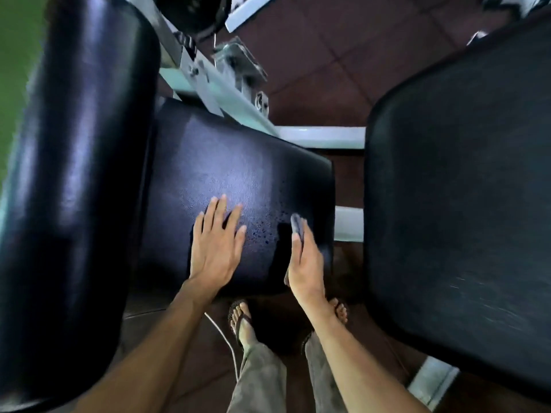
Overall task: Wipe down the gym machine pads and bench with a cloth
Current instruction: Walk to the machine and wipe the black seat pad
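Note:
A black vinyl seat pad [238, 162] lies below me in the middle, with small wet droplets between my hands. My left hand [216, 245] rests flat on its near part, fingers spread. My right hand [305, 260] is turned on edge near the pad's right side and holds a small grey cloth [296, 223], which sticks out past the fingertips and touches the pad. A tall black back pad [80, 162] rises at the left. Another wide black bench pad [465, 198] fills the right side.
White metal frame bars [322, 137] run behind the seat and between the pads. The floor [322, 55] is dark red-brown tile. My feet in sandals [240, 318] stand just in front of the seat. A thin white cord [229, 347] hangs near my left leg.

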`<action>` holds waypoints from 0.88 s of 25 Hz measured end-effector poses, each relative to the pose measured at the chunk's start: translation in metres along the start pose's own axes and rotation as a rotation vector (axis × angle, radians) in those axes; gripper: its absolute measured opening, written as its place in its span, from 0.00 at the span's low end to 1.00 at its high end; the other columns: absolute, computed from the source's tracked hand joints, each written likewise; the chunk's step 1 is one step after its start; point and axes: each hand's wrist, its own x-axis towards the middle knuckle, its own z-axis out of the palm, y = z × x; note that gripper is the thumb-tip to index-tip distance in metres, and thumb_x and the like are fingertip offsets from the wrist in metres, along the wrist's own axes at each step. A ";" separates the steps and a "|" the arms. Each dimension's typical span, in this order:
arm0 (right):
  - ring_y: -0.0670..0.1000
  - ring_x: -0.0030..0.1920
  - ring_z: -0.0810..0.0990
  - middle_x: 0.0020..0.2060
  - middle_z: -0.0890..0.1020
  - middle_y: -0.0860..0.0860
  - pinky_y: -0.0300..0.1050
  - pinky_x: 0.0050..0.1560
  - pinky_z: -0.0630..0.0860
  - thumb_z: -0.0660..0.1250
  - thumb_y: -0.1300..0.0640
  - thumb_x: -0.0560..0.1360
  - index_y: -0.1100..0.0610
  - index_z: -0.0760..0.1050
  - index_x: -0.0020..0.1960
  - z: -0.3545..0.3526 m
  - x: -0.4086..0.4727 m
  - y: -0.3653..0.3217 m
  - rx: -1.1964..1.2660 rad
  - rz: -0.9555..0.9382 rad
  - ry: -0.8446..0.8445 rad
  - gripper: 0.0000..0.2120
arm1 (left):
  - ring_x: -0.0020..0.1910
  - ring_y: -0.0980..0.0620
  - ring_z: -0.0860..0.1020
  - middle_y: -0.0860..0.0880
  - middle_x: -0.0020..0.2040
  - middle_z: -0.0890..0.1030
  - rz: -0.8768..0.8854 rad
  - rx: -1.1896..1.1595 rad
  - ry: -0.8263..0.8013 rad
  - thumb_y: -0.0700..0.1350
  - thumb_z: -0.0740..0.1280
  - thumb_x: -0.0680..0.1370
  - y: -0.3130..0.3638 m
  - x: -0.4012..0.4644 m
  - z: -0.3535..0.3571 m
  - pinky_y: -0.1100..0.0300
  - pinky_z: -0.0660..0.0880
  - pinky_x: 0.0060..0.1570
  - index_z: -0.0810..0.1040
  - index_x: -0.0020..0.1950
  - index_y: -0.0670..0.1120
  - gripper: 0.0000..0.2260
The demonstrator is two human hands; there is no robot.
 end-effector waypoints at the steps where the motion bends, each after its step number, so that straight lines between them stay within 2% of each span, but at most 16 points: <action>1: 0.41 0.77 0.58 0.75 0.67 0.46 0.38 0.77 0.55 0.53 0.55 0.84 0.54 0.64 0.76 0.011 0.013 0.006 0.002 -0.019 0.028 0.20 | 0.79 0.43 0.58 0.43 0.79 0.61 -0.009 -0.005 0.018 0.54 0.49 0.82 -0.005 0.007 0.012 0.44 0.60 0.74 0.64 0.76 0.49 0.24; 4: 0.45 0.79 0.50 0.79 0.58 0.50 0.45 0.80 0.50 0.51 0.52 0.84 0.57 0.56 0.79 0.044 0.040 0.022 -0.102 -0.062 0.069 0.24 | 0.81 0.46 0.49 0.45 0.81 0.52 -0.037 0.002 0.073 0.55 0.50 0.83 -0.018 0.020 0.035 0.45 0.50 0.77 0.57 0.79 0.51 0.25; 6: 0.50 0.80 0.44 0.80 0.51 0.52 0.50 0.80 0.45 0.49 0.49 0.84 0.56 0.51 0.80 0.064 0.040 0.031 -0.395 -0.126 0.076 0.27 | 0.81 0.48 0.46 0.47 0.82 0.48 -0.039 0.042 0.096 0.56 0.49 0.83 -0.021 0.023 0.045 0.46 0.45 0.78 0.53 0.80 0.52 0.26; 8: 0.51 0.80 0.43 0.80 0.48 0.52 0.52 0.79 0.44 0.47 0.45 0.83 0.54 0.47 0.80 0.070 0.022 0.042 -0.601 -0.186 0.064 0.29 | 0.81 0.48 0.46 0.47 0.82 0.48 -0.056 0.062 0.134 0.57 0.49 0.83 -0.020 0.022 0.047 0.46 0.44 0.78 0.52 0.80 0.52 0.26; 10: 0.52 0.80 0.46 0.80 0.49 0.51 0.56 0.78 0.48 0.45 0.43 0.82 0.50 0.47 0.80 0.060 0.001 0.064 -0.692 -0.190 0.061 0.29 | 0.81 0.47 0.47 0.46 0.82 0.48 -0.067 0.068 0.154 0.57 0.49 0.83 -0.017 0.020 0.049 0.44 0.46 0.78 0.53 0.80 0.52 0.26; 13: 0.54 0.80 0.48 0.80 0.48 0.50 0.62 0.76 0.56 0.45 0.41 0.82 0.46 0.43 0.80 0.031 0.017 0.084 -0.725 -0.017 0.153 0.28 | 0.81 0.46 0.47 0.45 0.82 0.48 -0.068 0.091 0.157 0.57 0.50 0.83 -0.017 0.021 0.051 0.43 0.48 0.78 0.52 0.80 0.51 0.27; 15: 0.57 0.80 0.51 0.80 0.51 0.52 0.62 0.75 0.58 0.46 0.42 0.82 0.48 0.48 0.80 0.025 0.072 0.070 -0.702 0.066 0.271 0.28 | 0.81 0.46 0.48 0.45 0.82 0.49 -0.063 0.109 0.171 0.57 0.51 0.83 -0.016 0.021 0.053 0.43 0.49 0.78 0.53 0.80 0.51 0.27; 17: 0.59 0.79 0.51 0.80 0.53 0.53 0.61 0.76 0.56 0.47 0.43 0.82 0.51 0.53 0.80 0.033 0.145 0.037 -0.596 0.088 0.303 0.28 | 0.81 0.46 0.49 0.45 0.82 0.50 -0.070 0.121 0.185 0.57 0.51 0.83 -0.016 0.021 0.054 0.43 0.49 0.78 0.53 0.80 0.51 0.26; 19: 0.59 0.80 0.50 0.80 0.55 0.54 0.59 0.77 0.53 0.47 0.45 0.82 0.52 0.54 0.79 0.051 0.183 0.002 -0.584 0.008 0.259 0.27 | 0.81 0.47 0.49 0.46 0.82 0.50 -0.082 0.111 0.191 0.57 0.51 0.82 -0.016 0.022 0.055 0.43 0.49 0.78 0.54 0.80 0.52 0.27; 22: 0.56 0.80 0.48 0.80 0.52 0.52 0.55 0.77 0.54 0.47 0.48 0.83 0.51 0.52 0.80 0.068 0.129 0.002 -0.661 -0.325 0.112 0.26 | 0.81 0.47 0.49 0.47 0.82 0.49 -0.080 0.086 0.191 0.57 0.51 0.82 -0.015 0.024 0.053 0.43 0.48 0.78 0.53 0.80 0.53 0.27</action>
